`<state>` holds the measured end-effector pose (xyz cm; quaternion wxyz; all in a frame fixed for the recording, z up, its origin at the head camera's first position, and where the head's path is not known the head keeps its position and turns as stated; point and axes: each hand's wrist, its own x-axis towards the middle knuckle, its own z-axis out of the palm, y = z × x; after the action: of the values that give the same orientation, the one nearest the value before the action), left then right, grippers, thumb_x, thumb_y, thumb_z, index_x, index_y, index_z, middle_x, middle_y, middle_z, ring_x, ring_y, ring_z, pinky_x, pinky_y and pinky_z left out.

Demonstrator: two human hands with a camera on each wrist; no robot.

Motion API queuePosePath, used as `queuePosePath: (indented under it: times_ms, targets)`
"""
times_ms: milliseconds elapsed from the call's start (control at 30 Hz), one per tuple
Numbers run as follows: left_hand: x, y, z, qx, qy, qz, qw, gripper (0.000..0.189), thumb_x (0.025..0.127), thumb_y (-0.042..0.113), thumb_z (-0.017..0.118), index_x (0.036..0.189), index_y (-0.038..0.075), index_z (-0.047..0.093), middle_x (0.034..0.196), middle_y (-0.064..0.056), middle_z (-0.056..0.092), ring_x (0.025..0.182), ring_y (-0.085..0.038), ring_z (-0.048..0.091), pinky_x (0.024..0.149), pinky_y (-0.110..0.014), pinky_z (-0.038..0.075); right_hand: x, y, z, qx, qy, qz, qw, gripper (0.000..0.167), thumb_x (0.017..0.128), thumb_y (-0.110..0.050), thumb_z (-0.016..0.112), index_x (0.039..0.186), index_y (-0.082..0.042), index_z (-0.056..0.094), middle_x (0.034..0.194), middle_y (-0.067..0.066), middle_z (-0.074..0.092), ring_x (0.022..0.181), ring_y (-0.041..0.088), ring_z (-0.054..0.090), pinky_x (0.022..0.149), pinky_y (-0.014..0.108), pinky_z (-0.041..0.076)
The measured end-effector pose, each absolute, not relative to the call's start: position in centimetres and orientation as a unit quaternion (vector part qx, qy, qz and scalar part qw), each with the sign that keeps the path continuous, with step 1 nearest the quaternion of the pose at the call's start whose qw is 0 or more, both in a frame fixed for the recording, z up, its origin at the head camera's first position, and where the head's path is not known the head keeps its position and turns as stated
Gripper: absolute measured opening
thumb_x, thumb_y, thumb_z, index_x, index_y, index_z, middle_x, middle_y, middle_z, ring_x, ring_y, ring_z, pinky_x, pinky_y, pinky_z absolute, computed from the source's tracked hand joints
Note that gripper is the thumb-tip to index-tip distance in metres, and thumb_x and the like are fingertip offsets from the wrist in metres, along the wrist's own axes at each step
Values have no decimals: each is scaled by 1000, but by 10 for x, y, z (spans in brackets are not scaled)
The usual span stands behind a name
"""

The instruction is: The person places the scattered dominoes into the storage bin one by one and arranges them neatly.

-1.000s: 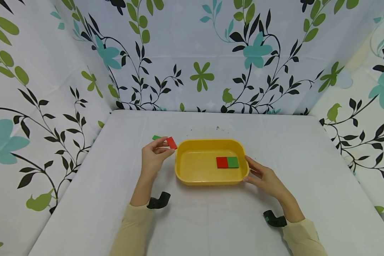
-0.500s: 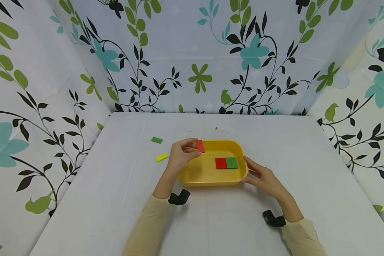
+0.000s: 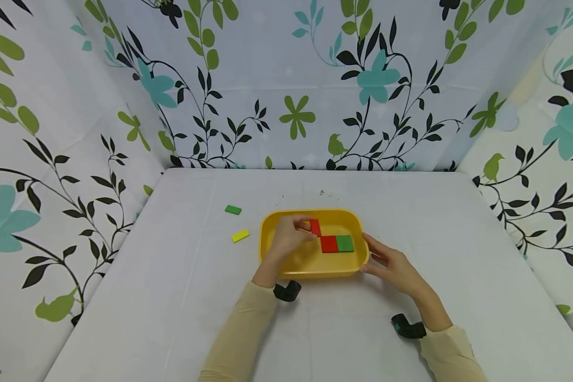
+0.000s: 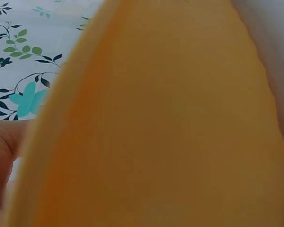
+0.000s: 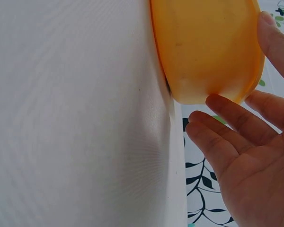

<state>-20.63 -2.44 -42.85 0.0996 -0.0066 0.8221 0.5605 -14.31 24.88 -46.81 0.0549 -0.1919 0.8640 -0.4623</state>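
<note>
In the head view my left hand [image 3: 286, 237] reaches over the yellow plastic tray [image 3: 329, 275], pinching a small red tile [image 3: 315, 227] between thumb and fingertips. That tile is tilted, just above a flat red square [image 3: 329, 244] on the tray's floor. Against the red square's right side lies a green square [image 3: 345, 243]. My right hand [image 3: 392, 268] touches the tray's right end with thumb and fingers spread. In the right wrist view those fingers are fairly straight, against the end of the tray [image 5: 208, 52]. The tray [image 4: 175, 118] fills most of the left wrist view, where the tile is hidden.
On the white table [image 3: 172, 297], left of the tray, lie a green tile [image 3: 233, 210] and a yellow tile [image 3: 241, 236]. Patterned cloth [image 3: 258, 69] rises behind the table and on both sides. Black wrist mounts [image 3: 408, 326] are worn on both wrists.
My left hand has carried the red tile rightward from beside the tray to inside it, near the red square. This uncovered the yellow tile on the table. My right hand stays at the tray's end.
</note>
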Motion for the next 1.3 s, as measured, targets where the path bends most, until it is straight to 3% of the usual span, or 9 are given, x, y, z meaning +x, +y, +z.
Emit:
queuePosePath:
  times_ms: [200,433,833,967,1100,1300]
  targets:
    - [-207,-19,-437,-26,828,550,105,45,77,0,78,121,6,69,92,-11,68,81,-21,58,68,-23,46,-144,249,-470,-205,856,-472,51,78,88,-19,73,152,-2,31,155,19,34,138,39,40,102,42,42]
    - [-209,-14,-445,-33,847,520,105,46,77,-2,78,121,5,68,90,-10,68,79,-20,57,69,-24,48,-144,248,-469,-206,861,-463,48,78,88,-21,72,152,-3,32,156,18,34,139,38,39,102,42,43]
    - [-208,-8,-447,-33,874,470,117,45,75,-5,78,118,2,69,85,-9,63,72,-19,53,58,-21,43,-143,248,-468,-194,866,-458,52,78,88,-22,72,152,-4,32,156,17,34,138,38,40,101,42,43]
    - [-208,-6,-448,-27,887,444,122,45,75,-5,78,119,1,68,85,-9,62,73,-19,51,60,-22,42,-143,248,-468,-192,866,-459,52,77,88,-23,72,152,-5,32,156,17,34,138,38,40,102,42,43]
    - [-208,-5,-449,-5,902,415,122,46,75,-4,78,120,0,68,97,-12,68,77,-20,51,64,-24,44,-143,248,-468,-188,866,-460,54,77,88,-23,72,152,-6,32,156,17,34,139,38,40,102,42,42]
    - [-206,-4,-447,18,917,384,110,44,75,-2,79,118,0,69,112,-13,69,87,-23,53,81,-32,51,-142,247,-467,-188,865,-462,55,78,88,-23,72,152,-5,32,156,18,34,138,39,41,102,43,42]
